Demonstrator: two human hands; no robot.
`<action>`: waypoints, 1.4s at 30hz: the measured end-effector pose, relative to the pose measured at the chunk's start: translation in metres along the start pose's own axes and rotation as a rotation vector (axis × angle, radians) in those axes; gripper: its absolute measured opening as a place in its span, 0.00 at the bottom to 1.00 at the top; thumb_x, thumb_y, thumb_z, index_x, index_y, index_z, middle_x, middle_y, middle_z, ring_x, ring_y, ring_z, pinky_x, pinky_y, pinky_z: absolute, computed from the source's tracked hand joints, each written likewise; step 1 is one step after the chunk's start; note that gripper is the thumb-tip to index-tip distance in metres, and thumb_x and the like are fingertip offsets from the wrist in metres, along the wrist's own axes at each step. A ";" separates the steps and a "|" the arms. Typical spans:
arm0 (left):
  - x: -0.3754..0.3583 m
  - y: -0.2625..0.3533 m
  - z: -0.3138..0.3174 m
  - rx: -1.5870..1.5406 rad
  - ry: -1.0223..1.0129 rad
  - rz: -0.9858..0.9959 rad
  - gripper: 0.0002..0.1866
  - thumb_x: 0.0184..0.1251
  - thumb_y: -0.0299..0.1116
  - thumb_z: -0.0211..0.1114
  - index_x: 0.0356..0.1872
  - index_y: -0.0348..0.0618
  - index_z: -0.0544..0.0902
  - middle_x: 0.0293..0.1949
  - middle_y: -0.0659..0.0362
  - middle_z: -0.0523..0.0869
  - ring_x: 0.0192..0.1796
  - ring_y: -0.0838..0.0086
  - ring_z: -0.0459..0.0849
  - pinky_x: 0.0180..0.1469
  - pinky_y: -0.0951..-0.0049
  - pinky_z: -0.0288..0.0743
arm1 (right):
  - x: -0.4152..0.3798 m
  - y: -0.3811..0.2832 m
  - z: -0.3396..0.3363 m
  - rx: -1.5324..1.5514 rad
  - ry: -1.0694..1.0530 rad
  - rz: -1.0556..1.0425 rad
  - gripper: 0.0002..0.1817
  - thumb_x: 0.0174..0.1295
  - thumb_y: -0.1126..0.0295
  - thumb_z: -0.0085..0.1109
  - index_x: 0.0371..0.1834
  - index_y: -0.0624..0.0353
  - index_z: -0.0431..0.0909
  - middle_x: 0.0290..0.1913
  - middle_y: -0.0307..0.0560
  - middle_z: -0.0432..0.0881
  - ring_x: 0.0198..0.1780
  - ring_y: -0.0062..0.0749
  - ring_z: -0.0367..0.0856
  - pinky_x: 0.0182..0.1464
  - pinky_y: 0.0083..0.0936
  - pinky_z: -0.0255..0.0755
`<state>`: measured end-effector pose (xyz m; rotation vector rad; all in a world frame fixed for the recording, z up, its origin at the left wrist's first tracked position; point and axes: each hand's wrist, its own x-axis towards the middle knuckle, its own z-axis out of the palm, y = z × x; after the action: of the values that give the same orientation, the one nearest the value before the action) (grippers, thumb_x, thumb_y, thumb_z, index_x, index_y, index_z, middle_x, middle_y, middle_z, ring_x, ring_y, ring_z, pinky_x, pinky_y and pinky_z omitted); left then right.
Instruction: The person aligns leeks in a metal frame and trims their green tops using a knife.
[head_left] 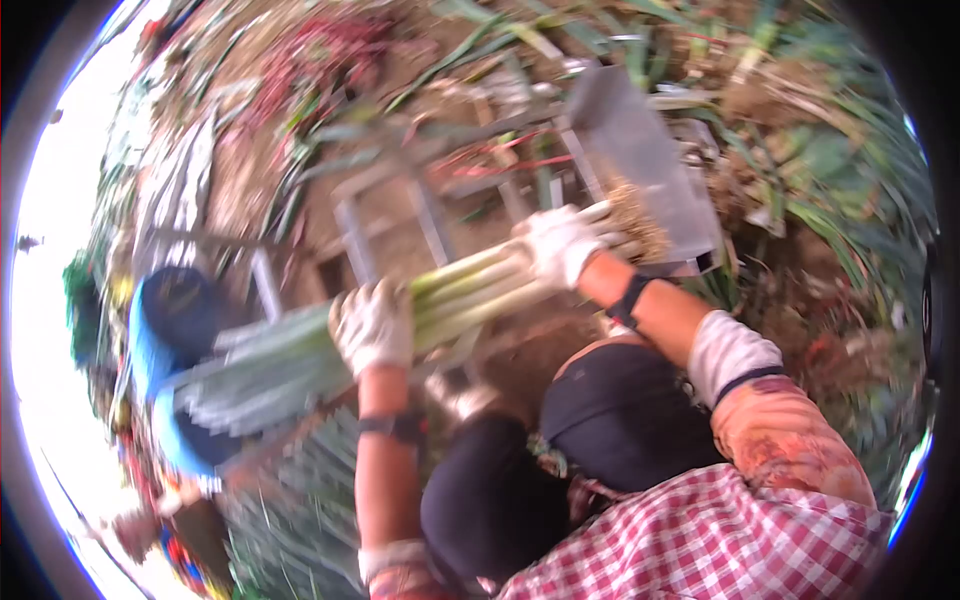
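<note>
Both hands are working on the same load here: the left hand, in a white fabric glove [372, 328], is wrapping around the green middle of a bundle of long green-and-white leeks [465, 290], and the right hand, also gloved in white [565, 245], is closing around the pale stalks just beside the straw-coloured, stringy roots [640, 222]. The bundle is lying slantwise across the middle, its roots pointing right and far, its blurred leaf ends stretching left and near. Those roots are showing in front of a grey sheet-metal tray [625, 125]; whether they are touching it, I cannot tell. Grey metal frame bars [355, 242] are standing beyond the stalks. Over on the left, the leaf ends are overlapping a rounded blue object [150, 335] in view. Loose green leaves [840, 165] are littering the far right, and a red-and-white checked cloth [690, 530] is filling the near side, beside two dark-clad knees [625, 420].
</note>
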<state>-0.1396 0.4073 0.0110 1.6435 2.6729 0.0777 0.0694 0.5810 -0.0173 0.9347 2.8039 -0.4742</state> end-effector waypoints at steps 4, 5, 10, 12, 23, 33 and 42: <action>0.001 -0.011 0.005 -0.078 0.018 -0.012 0.18 0.66 0.52 0.50 0.40 0.53 0.81 0.46 0.58 0.83 0.56 0.64 0.76 0.67 0.59 0.54 | -0.005 -0.008 -0.008 -0.105 -0.012 -0.002 0.23 0.62 0.48 0.46 0.48 0.54 0.76 0.42 0.51 0.80 0.48 0.45 0.77 0.54 0.43 0.66; 0.000 -0.018 0.006 -0.179 -0.001 0.016 0.19 0.66 0.53 0.48 0.41 0.53 0.81 0.46 0.58 0.82 0.57 0.63 0.75 0.69 0.59 0.51 | -0.015 -0.007 -0.007 -0.154 0.046 -0.022 0.26 0.62 0.46 0.45 0.53 0.54 0.73 0.46 0.51 0.79 0.53 0.43 0.75 0.59 0.44 0.61; -0.006 -0.054 -0.002 -0.040 0.173 -0.270 0.19 0.68 0.50 0.46 0.38 0.54 0.84 0.44 0.61 0.83 0.55 0.64 0.75 0.70 0.53 0.46 | -0.032 0.015 0.017 -0.234 0.282 -0.219 0.32 0.59 0.45 0.48 0.60 0.57 0.66 0.48 0.51 0.73 0.54 0.44 0.69 0.61 0.44 0.55; -0.004 -0.059 0.008 -0.024 0.191 -0.265 0.17 0.67 0.48 0.48 0.35 0.54 0.85 0.40 0.63 0.84 0.53 0.67 0.76 0.70 0.52 0.47 | -0.029 0.014 0.012 -0.223 0.253 -0.184 0.32 0.59 0.45 0.48 0.59 0.56 0.67 0.48 0.52 0.73 0.53 0.44 0.69 0.60 0.44 0.56; -0.036 -0.058 -0.012 -0.306 0.359 -0.203 0.19 0.58 0.43 0.58 0.51 0.52 0.78 0.55 0.55 0.78 0.62 0.60 0.70 0.66 0.61 0.60 | -0.013 0.005 0.010 -0.426 -0.043 0.044 0.30 0.63 0.47 0.46 0.56 0.60 0.72 0.57 0.60 0.71 0.60 0.55 0.68 0.62 0.42 0.60; -0.491 -0.074 0.004 -0.596 0.137 -1.240 0.22 0.65 0.46 0.54 0.48 0.39 0.80 0.48 0.45 0.81 0.53 0.54 0.78 0.57 0.63 0.70 | 0.022 0.095 0.035 -0.344 0.037 -0.241 0.30 0.68 0.49 0.42 0.66 0.59 0.63 0.64 0.55 0.67 0.63 0.45 0.67 0.65 0.34 0.60; -0.547 0.076 0.081 -0.527 -0.528 -1.568 0.38 0.54 0.51 0.65 0.65 0.46 0.64 0.63 0.49 0.69 0.64 0.58 0.69 0.62 0.61 0.66 | 0.018 0.066 0.029 -0.347 -0.097 -0.272 0.30 0.68 0.49 0.43 0.66 0.59 0.63 0.64 0.53 0.68 0.63 0.43 0.68 0.64 0.33 0.60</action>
<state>0.1773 -0.0431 -0.0793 -0.6341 2.3592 0.2361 0.0959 0.6310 -0.0653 0.4516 2.8055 -0.0530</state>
